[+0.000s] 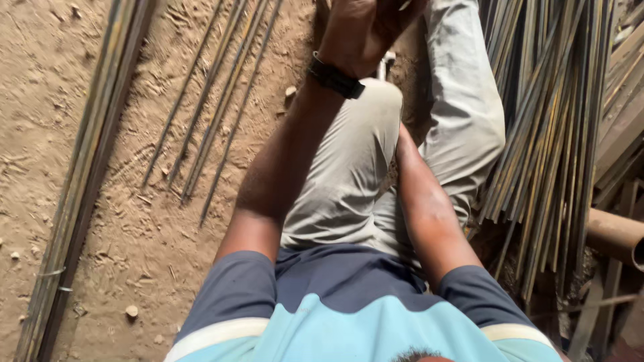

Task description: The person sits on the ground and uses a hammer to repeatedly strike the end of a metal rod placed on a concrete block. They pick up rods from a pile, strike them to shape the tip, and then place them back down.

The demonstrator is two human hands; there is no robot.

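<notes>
At top centre, the left hand (pixel 359 30) is seen clenched, its contents hidden by the frame edge. The right hand cannot be seen. Loose thin rods (pixel 211 107) lie on the dirt floor (pixel 40 134) to its lower left, their long axes slanting toward the upper right.

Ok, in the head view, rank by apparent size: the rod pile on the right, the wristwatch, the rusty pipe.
1. Rod pile, by far the largest.
2. Rusty pipe, cut off by the frame edge.
3. Wristwatch on the left hand, smallest.
</notes>
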